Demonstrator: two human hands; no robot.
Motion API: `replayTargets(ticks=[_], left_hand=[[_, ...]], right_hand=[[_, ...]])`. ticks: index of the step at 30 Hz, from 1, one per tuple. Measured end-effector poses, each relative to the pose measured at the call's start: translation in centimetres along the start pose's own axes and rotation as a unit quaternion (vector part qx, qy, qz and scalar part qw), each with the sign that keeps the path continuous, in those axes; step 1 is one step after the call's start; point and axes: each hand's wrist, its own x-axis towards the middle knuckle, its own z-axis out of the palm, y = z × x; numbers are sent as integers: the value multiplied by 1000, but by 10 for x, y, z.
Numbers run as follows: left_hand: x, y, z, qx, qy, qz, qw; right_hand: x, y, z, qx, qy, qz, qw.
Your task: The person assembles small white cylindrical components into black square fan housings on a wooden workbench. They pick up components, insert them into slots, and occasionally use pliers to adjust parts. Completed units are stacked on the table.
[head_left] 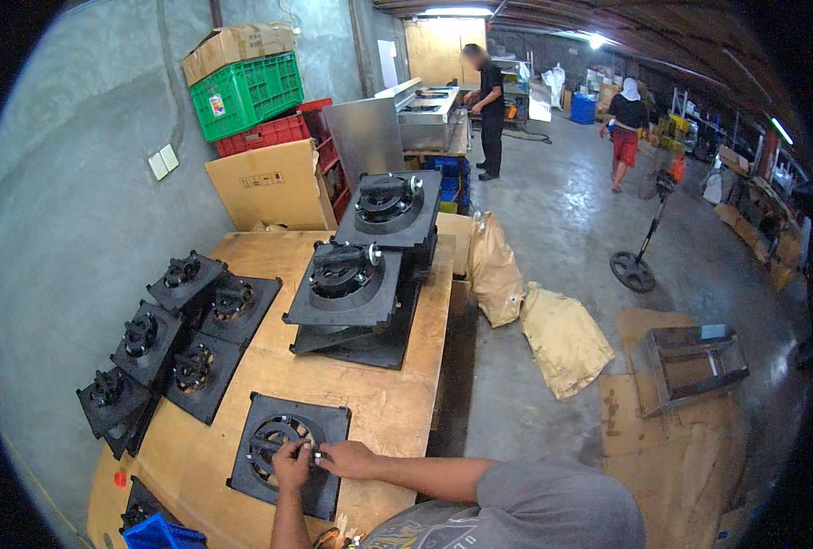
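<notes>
A black square burner plate (258, 423) with a round opening and a black part at its centre lies flat on the wooden table in front of me. Over its right half, my left hand (292, 465) and my right hand (346, 459) meet with pinched fingers. Between the fingertips shows a small piece with a pale, shiny end, too small to name. Farther back are two stacks of similar black plates (347, 309), the top ones carrying a black valve-like part with a silver end.
More black plates (146, 343) stand in stacks along the table's left side. A blue bin (161, 532) is at the near left. Crates (246, 96) and a cardboard sheet (269, 188) lean by the wall. Brown sacks (562, 339) and a metal frame (695, 366) lie right. Two people are farther off.
</notes>
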Motion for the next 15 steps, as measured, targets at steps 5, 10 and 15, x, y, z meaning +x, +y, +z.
replayTargets(ticks=[5, 10, 15], left_hand=[[1, 6, 3, 5, 2, 8, 1000], [0, 10, 0, 38, 2, 6, 999], [1, -10, 2, 64, -6, -22, 998]], right_hand=[[3, 7, 3, -40, 19, -50, 998], [12, 23, 33, 130, 51, -18, 990], [25, 39, 60, 336, 3, 26, 942]])
